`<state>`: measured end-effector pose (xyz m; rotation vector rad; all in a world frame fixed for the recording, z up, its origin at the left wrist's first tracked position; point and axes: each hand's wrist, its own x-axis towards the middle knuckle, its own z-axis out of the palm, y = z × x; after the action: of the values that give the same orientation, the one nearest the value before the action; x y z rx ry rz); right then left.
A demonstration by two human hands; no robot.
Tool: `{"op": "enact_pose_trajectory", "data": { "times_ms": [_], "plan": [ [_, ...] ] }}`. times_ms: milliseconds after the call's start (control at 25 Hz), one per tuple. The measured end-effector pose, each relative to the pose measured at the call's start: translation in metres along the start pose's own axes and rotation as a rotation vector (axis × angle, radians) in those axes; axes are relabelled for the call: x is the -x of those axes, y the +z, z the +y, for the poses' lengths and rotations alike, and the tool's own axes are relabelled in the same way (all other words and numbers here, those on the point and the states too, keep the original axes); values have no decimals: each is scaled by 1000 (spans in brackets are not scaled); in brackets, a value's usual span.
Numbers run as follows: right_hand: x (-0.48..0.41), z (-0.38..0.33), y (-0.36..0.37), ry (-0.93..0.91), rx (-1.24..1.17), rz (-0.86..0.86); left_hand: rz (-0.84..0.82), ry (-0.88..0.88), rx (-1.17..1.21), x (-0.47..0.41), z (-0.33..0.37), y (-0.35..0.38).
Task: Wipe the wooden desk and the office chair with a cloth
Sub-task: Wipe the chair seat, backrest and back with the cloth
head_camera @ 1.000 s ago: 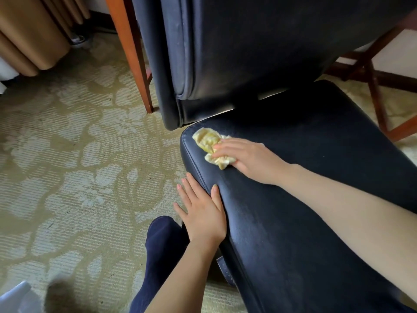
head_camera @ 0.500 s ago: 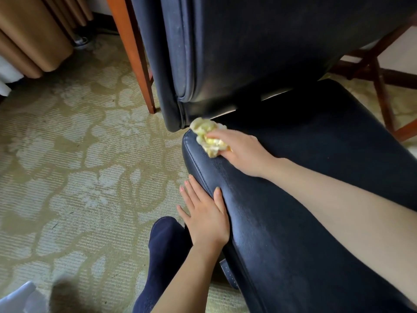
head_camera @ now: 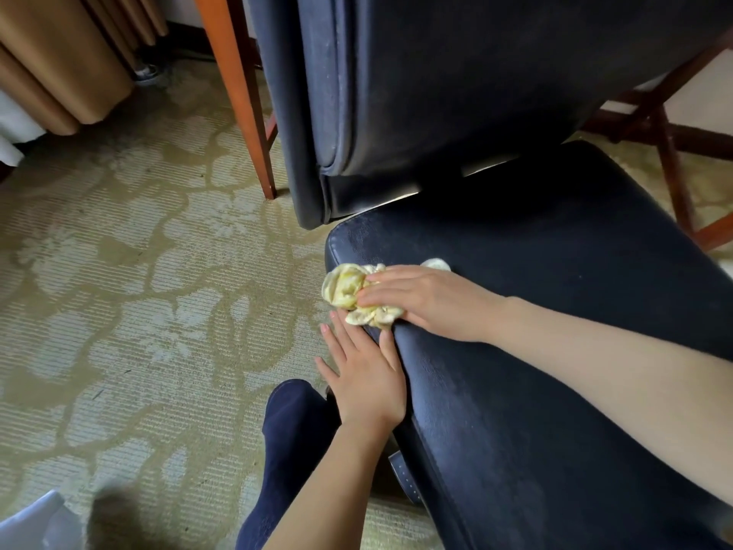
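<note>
The office chair has a black leather seat (head_camera: pixel 555 279) and a black backrest (head_camera: pixel 456 93) rising behind it. A crumpled yellow cloth (head_camera: pixel 344 285) lies on the seat's left edge, near its back corner. My right hand (head_camera: pixel 430 301) grips the bunched cloth and presses it onto the leather. My left hand (head_camera: pixel 367 381) rests flat against the seat's left side with straight fingers, its fingertips almost touching the cloth. Only a reddish wooden leg (head_camera: pixel 238 93) of the desk shows, behind and left of the chair.
Patterned beige carpet (head_camera: pixel 119 311) covers the floor to the left. Tan curtains (head_camera: pixel 59 61) hang at the top left. A dark wooden cross frame (head_camera: pixel 670 152) stands behind the seat on the right. My dark blue trouser leg (head_camera: pixel 289 438) is beside the chair, below my left hand.
My right hand pushed the cloth up to the seat's back left corner, then drew it back along the left edge towards my left hand. The left hand stayed in place.
</note>
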<state>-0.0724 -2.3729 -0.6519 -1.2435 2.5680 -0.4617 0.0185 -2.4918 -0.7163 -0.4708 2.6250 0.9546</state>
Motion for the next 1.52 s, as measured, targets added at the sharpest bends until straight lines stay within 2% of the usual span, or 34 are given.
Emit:
{"op": "enact_pose_trajectory", "data": {
  "times_ms": [360, 560, 720, 840, 1200, 1360, 1520],
  "plan": [
    [-66, 22, -5, 38, -40, 40, 33, 9, 27, -4, -1, 1],
    [-85, 34, -7, 303, -166, 211, 37, 17, 45, -6, -1, 1],
    [-84, 29, 1, 379, -146, 295, 27, 12, 71, -7, -4, 1],
    [-59, 19, 12, 367, -185, 337, 5, 9, 55, -5, -4, -1],
    [72, -45, 46, 382, -216, 261, -154, 44, -79, 22, -18, -25],
    [132, -85, 63, 298, -208, 271, -201, 18, 29, 49, -11, -23],
    [184, -111, 77, 150, -175, 196, -192, 18, 74, 67, -10, -17]
  ]
}}
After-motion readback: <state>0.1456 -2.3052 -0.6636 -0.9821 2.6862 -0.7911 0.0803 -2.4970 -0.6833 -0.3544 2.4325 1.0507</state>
